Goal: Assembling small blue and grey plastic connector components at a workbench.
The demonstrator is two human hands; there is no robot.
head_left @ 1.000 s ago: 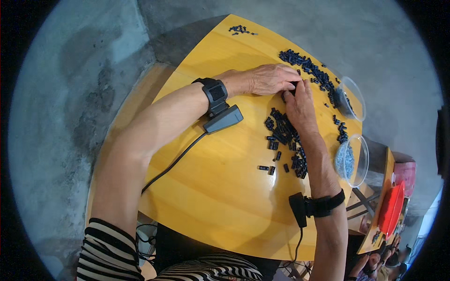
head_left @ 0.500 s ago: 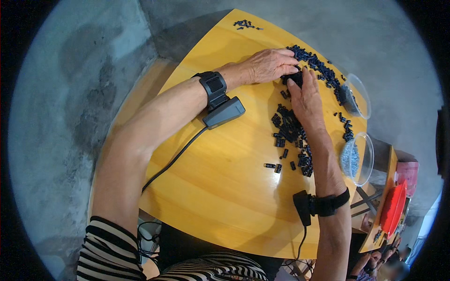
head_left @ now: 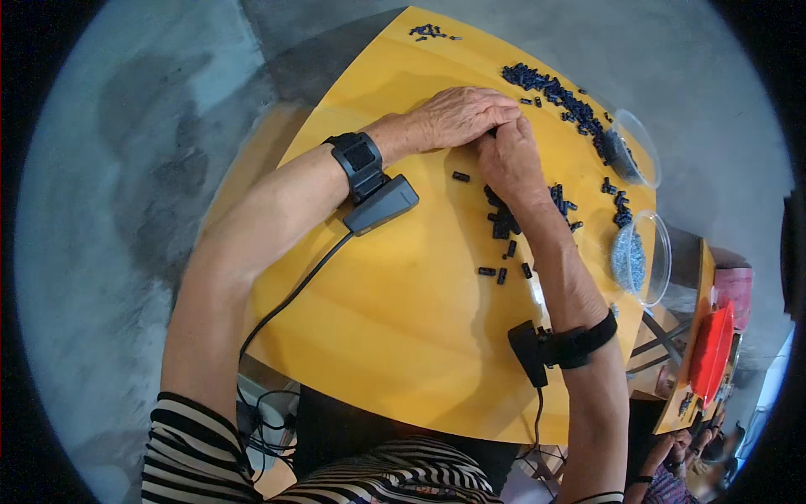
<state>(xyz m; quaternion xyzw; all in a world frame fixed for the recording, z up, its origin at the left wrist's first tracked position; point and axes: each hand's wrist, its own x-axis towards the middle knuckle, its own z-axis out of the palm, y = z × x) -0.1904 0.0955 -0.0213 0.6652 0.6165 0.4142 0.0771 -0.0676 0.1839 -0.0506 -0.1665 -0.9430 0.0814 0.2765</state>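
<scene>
Above the yellow table [head_left: 378, 336] my two hands meet at the fingertips. My left hand [head_left: 457, 118] is curled, its fingers reaching over those of my right hand [head_left: 512, 160], which is closed too. A bit of something dark shows between them, but the fingers hide most of it. Just nearer than the hands lies a single small black cylindrical piece [head_left: 461, 176]. A pile of similar black pieces [head_left: 501, 223] lies around my right forearm, which covers part of it. A few loose black pieces [head_left: 487, 271] are on its near side.
A long band of small dark pieces [head_left: 558, 97] runs along the far right edge. Two clear plastic tubs stand there, one with dark pieces [head_left: 621, 155], one with pale blue bits [head_left: 628, 260]. More pieces [head_left: 428, 32] lie at the far corner. Cabled black devices [head_left: 382, 206] are strapped to both wrists.
Both hands have drawn left and closed together, away from the dark pieces at the far edge. The right hand has gone from spread fingers to closed. The camera view has shifted slightly.
</scene>
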